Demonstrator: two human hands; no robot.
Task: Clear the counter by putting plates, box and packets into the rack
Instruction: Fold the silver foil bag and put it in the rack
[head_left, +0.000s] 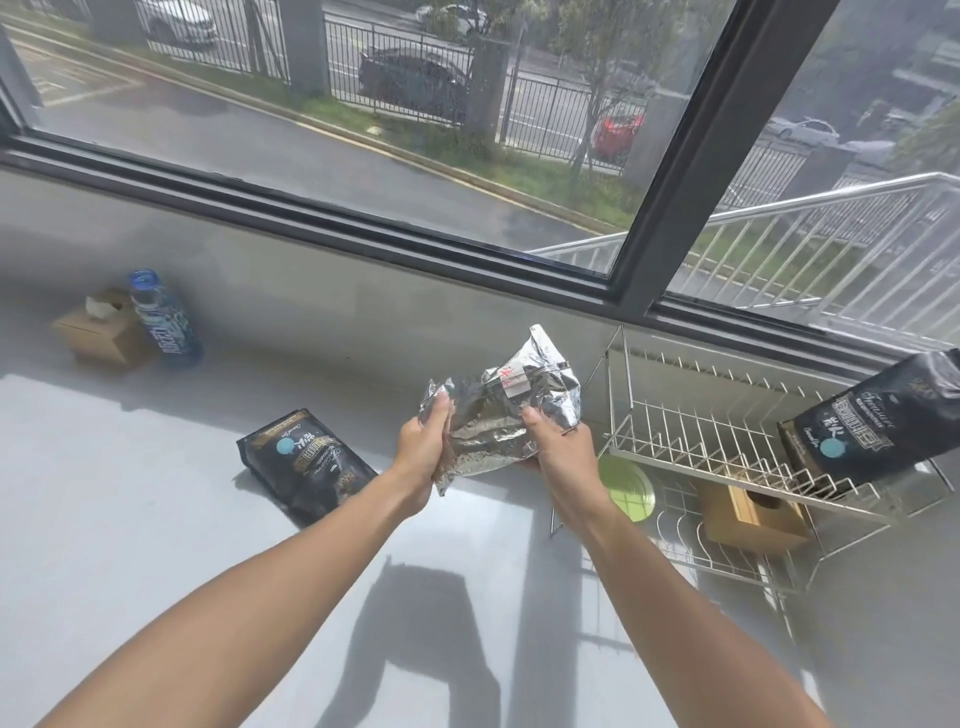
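A crinkled silver foil packet (498, 415) is held above the counter in both hands: my left hand (422, 446) grips its left end, my right hand (558, 447) its right side. A black coffee packet (304, 465) lies flat on the grey counter (156, 493) to the left of my hands. To the right stands a two-tier wire rack (691, 441). A second black packet (883, 421) leans on its upper tier at the right. On the lower tier are a green plate (626, 488) and a wooden box (753, 512).
A blue bottle (165, 318) and a brown tissue box (98, 332) stand at the counter's far left by the wall. A large window with a dark frame (675, 171) runs along the back.
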